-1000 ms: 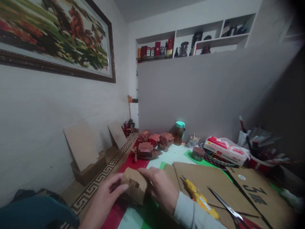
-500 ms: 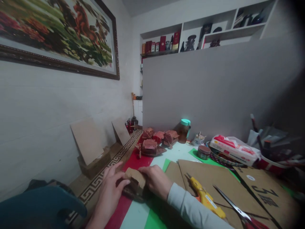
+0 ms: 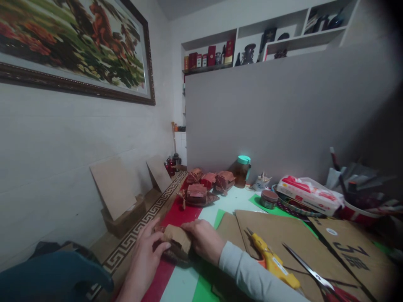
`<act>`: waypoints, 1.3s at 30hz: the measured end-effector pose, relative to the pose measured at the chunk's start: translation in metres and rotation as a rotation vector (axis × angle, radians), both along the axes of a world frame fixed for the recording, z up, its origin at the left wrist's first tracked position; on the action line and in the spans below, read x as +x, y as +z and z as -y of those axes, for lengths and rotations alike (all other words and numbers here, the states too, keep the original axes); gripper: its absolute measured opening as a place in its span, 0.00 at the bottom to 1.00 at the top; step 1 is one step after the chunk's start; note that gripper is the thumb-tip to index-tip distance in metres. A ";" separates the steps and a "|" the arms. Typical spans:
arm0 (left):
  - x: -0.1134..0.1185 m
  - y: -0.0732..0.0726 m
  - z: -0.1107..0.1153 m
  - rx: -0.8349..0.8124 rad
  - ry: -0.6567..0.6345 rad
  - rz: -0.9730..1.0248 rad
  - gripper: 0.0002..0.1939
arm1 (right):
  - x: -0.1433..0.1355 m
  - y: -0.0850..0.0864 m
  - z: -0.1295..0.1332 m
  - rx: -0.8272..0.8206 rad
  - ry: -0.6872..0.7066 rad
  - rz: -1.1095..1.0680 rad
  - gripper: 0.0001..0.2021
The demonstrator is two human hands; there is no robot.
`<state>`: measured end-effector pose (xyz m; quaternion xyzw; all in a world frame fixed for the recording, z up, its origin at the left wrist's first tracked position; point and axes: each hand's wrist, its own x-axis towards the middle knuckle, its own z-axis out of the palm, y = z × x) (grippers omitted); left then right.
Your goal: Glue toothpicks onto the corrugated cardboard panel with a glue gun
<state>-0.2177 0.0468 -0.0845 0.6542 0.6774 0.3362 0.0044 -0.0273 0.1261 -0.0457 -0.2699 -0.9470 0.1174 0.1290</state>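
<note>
Cardboard canopy (image 3: 179, 238), brown, arched; located at the table's near edge, between both hands, over a dark model-boat hull (image 3: 180, 258); whether fully seated, cannot tell.

Left hand (image 3: 145, 248): bare; thumb and index finger pinching the canopy's left end.

Right hand (image 3: 206, 241): bare, in a light grey sleeve (image 3: 247, 268); fingers curled against the canopy's right side, thumb hidden, so cannot tell whether it pinches.

Scissors (image 3: 315, 274), one pair, red handles; lying right of the sleeve on brown cardboard.

Hand tool (image 3: 273, 262), yellow body, white label; lying between sleeve and scissors.

Cardboard sheet (image 3: 349, 247), printed with a black "3"; at far right.

Lidded tub (image 3: 269, 199), low, round; on green paper.

Model boats (image 3: 197, 193), reddish brown, canopied; grouped beyond the hands.

Tissue pack (image 3: 310, 195), red and white, plastic-wrapped; on a woven basket (image 3: 294, 209).

Jar (image 3: 242, 174), turquoise lid, brownish contents; upright before a grey panel (image 3: 267, 113).

Framed picture (image 3: 78, 46), horses; on the left wall.
</note>
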 end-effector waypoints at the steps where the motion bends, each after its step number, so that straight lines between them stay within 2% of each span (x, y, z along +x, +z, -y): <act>1: 0.000 0.000 0.000 -0.011 -0.005 -0.001 0.05 | 0.001 0.000 0.001 0.003 -0.003 -0.007 0.08; 5: 0.001 -0.001 0.001 -0.031 -0.008 -0.002 0.04 | 0.005 0.003 0.008 0.003 -0.005 -0.055 0.14; 11: 0.000 0.000 0.003 -0.044 -0.012 0.020 0.04 | 0.012 0.010 0.019 -0.056 0.010 -0.154 0.13; 17: 0.001 -0.001 0.002 -0.038 -0.033 0.100 0.04 | 0.012 0.008 0.024 -0.056 0.016 -0.172 0.21; 22: -0.004 0.001 0.005 -0.030 -0.064 0.308 0.02 | 0.009 0.003 0.025 -0.024 -0.011 -0.133 0.25; 29: -0.023 0.006 0.012 -0.030 -0.063 0.797 0.21 | 0.008 0.002 0.028 0.008 0.006 -0.085 0.25; 34: -0.025 0.005 0.011 -0.047 -0.040 0.890 0.23 | 0.008 0.005 0.024 0.039 -0.016 -0.054 0.24; 39: -0.026 0.009 0.013 -0.030 -0.003 0.882 0.21 | 0.007 0.009 0.023 0.069 -0.016 -0.029 0.24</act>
